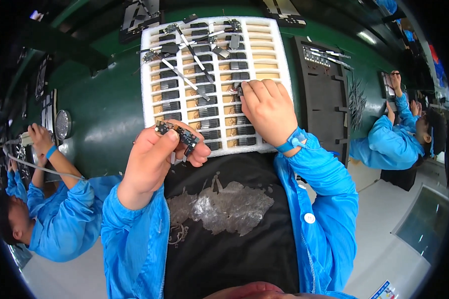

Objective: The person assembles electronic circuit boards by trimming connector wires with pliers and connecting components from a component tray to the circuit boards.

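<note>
My left hand [149, 162] is closed around a small circuit board [178, 134], holding it between thumb and fingers near the tray's front left corner. Short strips hang from the board's lower edge. Over the middle right of a white foam tray [147, 107], my right hand [269, 109] pinches a small black part [240, 90] at one of the slots; the fingers hide most of it. Many slots hold ribbed black parts [209, 123] with thin wires. Across the tray's far left lie loose circuit boards [169, 48] with long pale strips [184, 79].
Right of the tray stands a dark rack [327, 99], with a pile of thin black strips [356, 99] beyond it. Blue-sleeved co-workers sit on the left [67, 214] and right [396, 139]. A round metal dish [63, 124] lies on the green table [117, 104].
</note>
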Available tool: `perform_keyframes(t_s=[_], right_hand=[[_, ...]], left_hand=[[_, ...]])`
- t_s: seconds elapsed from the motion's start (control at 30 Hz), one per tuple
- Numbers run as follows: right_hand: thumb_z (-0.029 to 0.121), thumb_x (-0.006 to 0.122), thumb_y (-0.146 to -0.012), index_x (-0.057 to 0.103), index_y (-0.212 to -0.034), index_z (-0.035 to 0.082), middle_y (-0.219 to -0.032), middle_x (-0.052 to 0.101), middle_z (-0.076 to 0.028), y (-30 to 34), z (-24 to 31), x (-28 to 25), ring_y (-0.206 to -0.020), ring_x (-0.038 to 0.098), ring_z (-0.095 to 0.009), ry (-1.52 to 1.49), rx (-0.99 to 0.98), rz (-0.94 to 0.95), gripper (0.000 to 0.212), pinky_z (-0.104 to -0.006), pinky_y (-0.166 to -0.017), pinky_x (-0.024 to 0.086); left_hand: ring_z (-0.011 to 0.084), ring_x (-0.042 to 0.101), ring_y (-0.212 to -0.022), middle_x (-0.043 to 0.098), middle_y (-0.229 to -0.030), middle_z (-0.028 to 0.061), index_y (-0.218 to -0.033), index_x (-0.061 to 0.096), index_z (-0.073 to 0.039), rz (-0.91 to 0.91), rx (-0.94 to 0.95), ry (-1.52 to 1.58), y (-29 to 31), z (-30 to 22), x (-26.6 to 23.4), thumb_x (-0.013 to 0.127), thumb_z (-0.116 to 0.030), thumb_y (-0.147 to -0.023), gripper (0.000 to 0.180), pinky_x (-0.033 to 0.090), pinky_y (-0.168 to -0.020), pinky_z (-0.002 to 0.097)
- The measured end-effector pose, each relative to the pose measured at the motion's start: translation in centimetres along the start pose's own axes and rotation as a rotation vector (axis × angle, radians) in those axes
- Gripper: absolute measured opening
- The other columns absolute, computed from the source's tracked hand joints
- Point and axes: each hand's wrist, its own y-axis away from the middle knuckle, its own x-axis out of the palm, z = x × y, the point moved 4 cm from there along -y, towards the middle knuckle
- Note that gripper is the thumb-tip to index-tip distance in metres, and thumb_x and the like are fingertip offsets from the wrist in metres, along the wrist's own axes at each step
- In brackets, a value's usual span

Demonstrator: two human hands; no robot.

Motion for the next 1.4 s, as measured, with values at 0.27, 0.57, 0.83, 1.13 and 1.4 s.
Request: perform_keyframes(t_s=[0.27, 0.57, 0.83, 1.13, 1.4], right_hand=[[0.016, 0.067, -0.081, 0.065, -0.106, 0.004, -0.099, 0.060, -0.005, -0.3, 0.8, -0.3, -0.093, 0.056, -0.022, 0.049, 0.056, 0.191, 0.027, -0.0348, -0.079, 0.043], [0.013, 0.059, -0.075, 0.065, -0.106, 0.004, -0.105, 0.062, -0.007, 0.1, 0.9, -0.9, -0.102, 0.056, -0.024, 0.066, 0.025, -0.030, 0.033, -0.0375, -0.089, 0.042], [0.001, 0.062, -0.083, 0.063, -0.104, 0.004, -0.092, 0.062, -0.010, 0.6, 0.6, -3.2, -0.089, 0.060, -0.025, -0.543, 0.328, -0.081, 0.022, -0.0351, -0.079, 0.046], [0.015, 0.046, -0.104, 0.053, -0.105, 0.005, -0.074, 0.044, 0.003, 2.4, 2.3, -2.7, -0.066, 0.035, -0.006, -2.029, 0.781, 0.164, 0.012, -0.0208, -0.059, 0.031], [0.014, 0.051, -0.102, 0.055, -0.109, 0.003, -0.080, 0.057, -0.002, 2.0, 2.4, -3.9, -0.068, 0.049, -0.007, -2.012, 0.770, 0.201, 0.013, -0.0207, -0.060, 0.041]], left_hand=[[0.0234, 0.068, -0.083, 0.070, -0.094, 0.0190, -0.110, 0.060, 0.007, -0.032, -0.041, 0.003, -0.7, 0.2, -0.4, 0.040, -0.021, -0.103, 0.035, 0.054, -0.073, 0.0319], [0.0219, 0.066, -0.079, 0.068, -0.092, 0.0173, -0.107, 0.059, 0.003, -0.007, -0.029, -0.079, -1.4, 0.5, -0.1, 0.044, -0.029, -0.103, 0.035, 0.054, -0.069, 0.0323], [0.0167, 0.060, -0.078, 0.061, -0.086, 0.0091, -0.104, 0.059, 0.001, -0.137, 0.012, 0.000, -2.6, 1.1, 0.4, 0.049, -0.026, -0.101, 0.030, 0.054, -0.071, 0.0337], [0.0136, 0.058, -0.075, 0.059, -0.084, 0.0034, -0.099, 0.056, -0.005, -0.147, 0.109, -0.008, -4.5, 1.3, 1.5, 0.053, -0.021, -0.100, 0.017, 0.054, -0.069, 0.0338], [0.0114, 0.059, -0.070, 0.063, -0.081, 0.0039, -0.098, 0.059, -0.005, -0.231, 0.154, 0.021, -5.2, 1.9, 2.2, 0.062, -0.016, -0.095, 0.012, 0.054, -0.064, 0.0282]])
